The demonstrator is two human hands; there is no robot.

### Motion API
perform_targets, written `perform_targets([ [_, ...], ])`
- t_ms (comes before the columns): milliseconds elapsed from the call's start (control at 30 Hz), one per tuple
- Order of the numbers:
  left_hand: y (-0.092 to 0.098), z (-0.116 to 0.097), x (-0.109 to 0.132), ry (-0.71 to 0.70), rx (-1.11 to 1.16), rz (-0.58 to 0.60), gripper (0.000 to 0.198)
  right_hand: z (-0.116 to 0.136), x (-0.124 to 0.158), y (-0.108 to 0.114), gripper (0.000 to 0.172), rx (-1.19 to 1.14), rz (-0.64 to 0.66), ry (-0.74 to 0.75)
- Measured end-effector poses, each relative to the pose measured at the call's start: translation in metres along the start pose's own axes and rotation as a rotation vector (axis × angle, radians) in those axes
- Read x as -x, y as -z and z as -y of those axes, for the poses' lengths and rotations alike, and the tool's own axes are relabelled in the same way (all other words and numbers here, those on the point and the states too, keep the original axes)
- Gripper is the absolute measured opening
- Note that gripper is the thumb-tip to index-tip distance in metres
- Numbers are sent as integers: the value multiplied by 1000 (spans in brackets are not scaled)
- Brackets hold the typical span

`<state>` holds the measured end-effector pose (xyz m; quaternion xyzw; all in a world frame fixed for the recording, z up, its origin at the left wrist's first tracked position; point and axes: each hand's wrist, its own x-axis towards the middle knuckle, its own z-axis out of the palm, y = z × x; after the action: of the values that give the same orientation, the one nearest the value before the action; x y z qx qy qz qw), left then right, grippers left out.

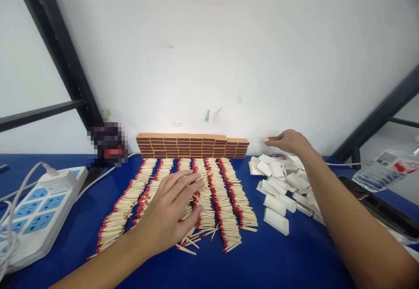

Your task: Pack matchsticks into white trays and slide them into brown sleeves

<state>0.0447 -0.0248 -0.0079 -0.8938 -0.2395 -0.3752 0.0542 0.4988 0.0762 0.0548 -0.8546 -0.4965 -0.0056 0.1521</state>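
My left hand (175, 204) lies over the rows of red-tipped matches (224, 206), its fingers curved and apart. Its fingertips are at the middle rows; whether they press on the matches I cannot tell. My right hand (291, 141) is raised near the wall, above the far end of a heap of white matchbox trays (278, 184). Between its thumb and fingers it pinches a thin brown matchbox (274, 138), seen nearly edge-on. Against the wall behind the matches stands a low stack of closed orange-and-brown matchboxes (193, 146), its top layer stepping down at the right end.
On the left lies a white power strip (42, 210) with cables. A dark phone-like object (381, 206) and a clear plastic package (388, 166) are at the right. Black metal frame posts (62, 40) flank the blue table (262, 263). A blurred object sits left of the stack.
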Motion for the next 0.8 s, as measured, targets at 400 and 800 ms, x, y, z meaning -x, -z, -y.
perform_targets([
  [400, 3, 1, -3, -14, -43, -22, 54, 130, 225, -28, 35, -628, 186, 657],
  [800, 5, 0, -7, 525, 772, 46, 61, 124, 227, -48, 60, -675, -80, 1233],
])
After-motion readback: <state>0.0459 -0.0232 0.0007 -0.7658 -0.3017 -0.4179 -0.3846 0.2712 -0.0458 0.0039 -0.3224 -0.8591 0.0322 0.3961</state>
